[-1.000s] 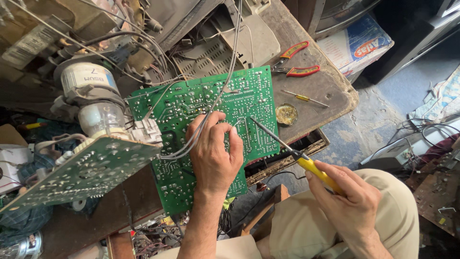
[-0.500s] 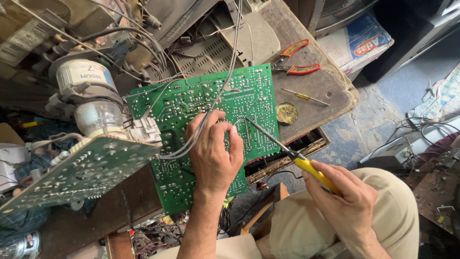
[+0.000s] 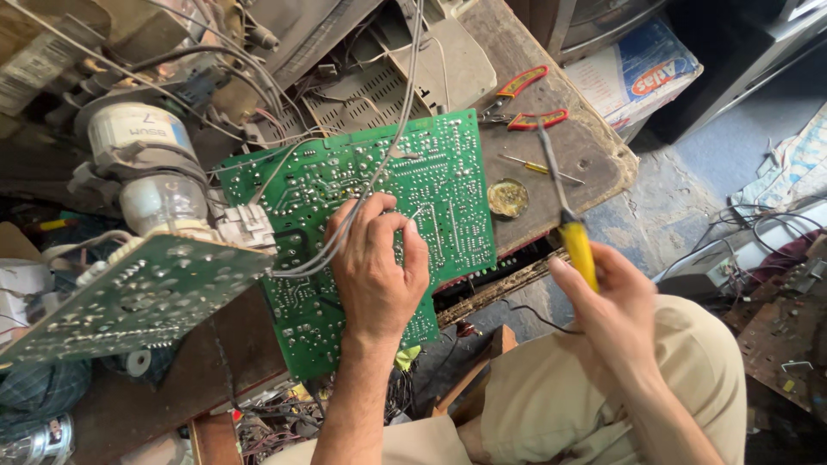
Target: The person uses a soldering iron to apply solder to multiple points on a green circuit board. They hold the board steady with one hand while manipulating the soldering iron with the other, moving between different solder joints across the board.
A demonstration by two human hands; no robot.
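1. The left hand rests fingers-curled on the green circuit board, which lies flat on the desk.
2. The right hand grips the yellow-handled soldering iron, tip raised, right of the board.

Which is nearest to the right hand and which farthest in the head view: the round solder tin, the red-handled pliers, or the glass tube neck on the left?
From the right hand:
1. Round solder tin, on the bench just up and left of the hand.
2. Red-handled pliers, farther up the bench, past the tin.
3. Glass tube neck, far left, beyond the green circuit board.
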